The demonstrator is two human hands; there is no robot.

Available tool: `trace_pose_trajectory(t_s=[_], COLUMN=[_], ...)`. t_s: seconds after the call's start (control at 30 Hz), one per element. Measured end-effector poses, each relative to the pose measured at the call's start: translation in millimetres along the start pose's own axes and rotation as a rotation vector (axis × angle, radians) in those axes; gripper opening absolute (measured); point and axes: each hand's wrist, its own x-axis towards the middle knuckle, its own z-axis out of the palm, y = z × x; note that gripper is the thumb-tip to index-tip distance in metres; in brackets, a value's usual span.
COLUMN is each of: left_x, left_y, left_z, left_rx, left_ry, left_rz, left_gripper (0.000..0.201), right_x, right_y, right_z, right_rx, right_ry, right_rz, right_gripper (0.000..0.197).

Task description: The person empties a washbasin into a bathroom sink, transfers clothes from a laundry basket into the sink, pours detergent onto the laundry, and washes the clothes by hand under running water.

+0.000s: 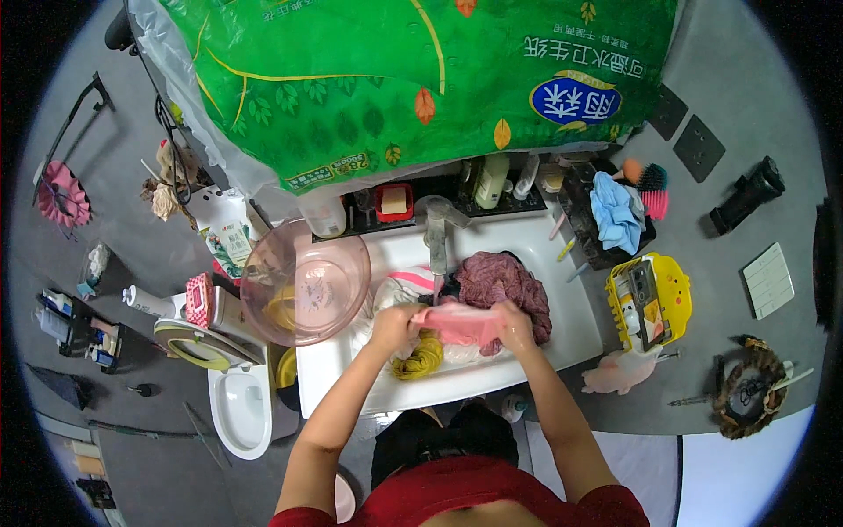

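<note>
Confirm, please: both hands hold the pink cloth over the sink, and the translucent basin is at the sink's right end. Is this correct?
No: the head view shows the translucent basin at the sink's left end. The left hand and right hand hold the pink cloth over the sink.

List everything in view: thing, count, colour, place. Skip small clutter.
sink: 1, white, centre
pink cloth: 1, pink, held above sink
purple cloth: 1, purple, sink's right
yellow bundle: 1, yellow, sink's front
white cloth: count unclear, white, sink's left
faucet: 1, grey, sink's back
basin: 1, see-through pink, sink's left edge
soap dish: 1, red, behind sink
tall bottle: 1, pale green, behind sink
plastic package: 1, green, top
blue cloth: 1, blue, right of faucet
basket: 1, yellow, right of sink
toilet: 1, white, lower left
left hand: 1, bare, gripping pink cloth's left end
right hand: 1, bare, gripping pink cloth's right end
</note>
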Motion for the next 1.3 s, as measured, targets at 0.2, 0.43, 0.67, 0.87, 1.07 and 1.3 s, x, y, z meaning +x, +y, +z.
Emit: trace_pose_trajectory(t_s=[0.2,0.43,0.67,0.87,1.07,1.3], left_x=[43,66,73,22,0,16], left_y=[66,116,103,1,-42,-53], left_z=[-79,-127,-104,41,145,178], left_rx=[-0.217,-0.354,-0.344,-0.061,0.373,0.426], left_ry=[0.449,0.706,0.636,0.19,-0.349,-0.519], left_rz=[0.123,0.229,0.19,-0.223,-0.137,-0.227], left_gripper=[0.025,0.021,0.022,0.04,0.057,0.059], right_x=[44,89,106,49,-11,-4], right_y=[-67,-106,-86,-4,42,86], right_z=[-63,-110,-92,34,160,215], right_rx=[0.073,0.213,0.47,0.018,-0.444,-0.339], right_ry=[0.652,0.935,0.822,-0.034,-0.501,-0.812], right_rz=[-0.119,-0.127,0.024,0.363,0.048,0.155], right_gripper=[0.021,0.026,0.036,0.044,0.058,0.061])
